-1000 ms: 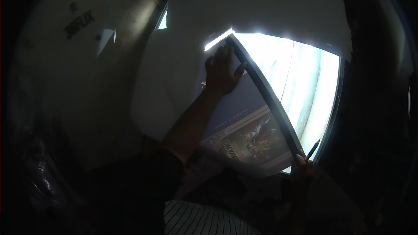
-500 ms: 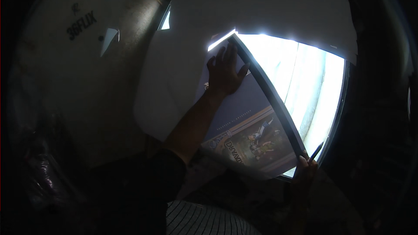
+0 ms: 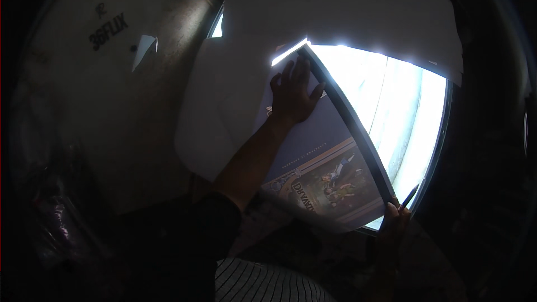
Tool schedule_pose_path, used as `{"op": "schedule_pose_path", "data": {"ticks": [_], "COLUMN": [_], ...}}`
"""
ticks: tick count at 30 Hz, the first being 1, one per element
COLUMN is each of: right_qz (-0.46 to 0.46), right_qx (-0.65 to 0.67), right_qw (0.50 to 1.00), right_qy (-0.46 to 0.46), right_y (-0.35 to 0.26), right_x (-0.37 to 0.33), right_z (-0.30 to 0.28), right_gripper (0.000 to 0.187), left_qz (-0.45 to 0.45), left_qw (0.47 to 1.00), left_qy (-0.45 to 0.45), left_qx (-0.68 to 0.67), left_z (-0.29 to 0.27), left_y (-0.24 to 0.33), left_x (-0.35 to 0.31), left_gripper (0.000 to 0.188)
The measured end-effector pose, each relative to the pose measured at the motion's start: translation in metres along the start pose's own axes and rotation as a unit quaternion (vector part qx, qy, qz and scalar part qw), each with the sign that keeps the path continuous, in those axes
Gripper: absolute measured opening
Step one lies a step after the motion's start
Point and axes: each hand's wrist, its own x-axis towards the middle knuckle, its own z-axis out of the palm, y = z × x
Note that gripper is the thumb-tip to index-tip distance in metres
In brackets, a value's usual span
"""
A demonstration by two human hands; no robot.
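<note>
A printed sheet (image 3: 305, 140) with a blue field and a picture panel lies over a brightly lit glass panel (image 3: 400, 100). Along its right edge runs a long dark straight strip (image 3: 351, 118), like a ruler. My left hand (image 3: 295, 96) rests flat near the strip's far end, fingers spread over the sheet and thumb out to the right. At the strip's near end, my right hand (image 3: 396, 219) is closed around a slim dark pen-shaped tool (image 3: 413, 194). The tool points up and to the right; its exact kind is too dark to make out.
Large white sheets (image 3: 347, 8) cover the far part of the lit panel, and more pale paper (image 3: 215, 100) lies left of the print. A pale board with dark marks (image 3: 72, 112) stretches along the left, holding a white paper scrap (image 3: 145, 50). Shiny plastic (image 3: 61, 218) sits lower left.
The whole view has shifted slightly to the right and down in the picture. Both hands, the strip and the printed sheet keep their places relative to one another.
</note>
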Motion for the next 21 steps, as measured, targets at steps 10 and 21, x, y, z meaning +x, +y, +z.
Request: {"op": "schedule_pose_path", "data": {"ticks": [10, 21], "right_qz": [0.023, -0.097], "right_qx": [0.014, -0.081], "right_qw": [1.0, 0.991], "right_qy": [0.011, 0.053], "right_y": [0.001, 0.0], "right_x": [0.003, 0.004], "right_z": [0.0, -0.006], "right_gripper": [0.023, 0.026], "left_qz": [0.004, 0.01], "left_qw": [1.0, 0.999], "left_qy": [0.005, 0.015], "left_qx": [-0.004, -0.036], "left_z": [-0.004, 0.007], "left_y": [0.003, 0.011], "left_x": [0.003, -0.002], "left_gripper": [0.075, 0.075]}}
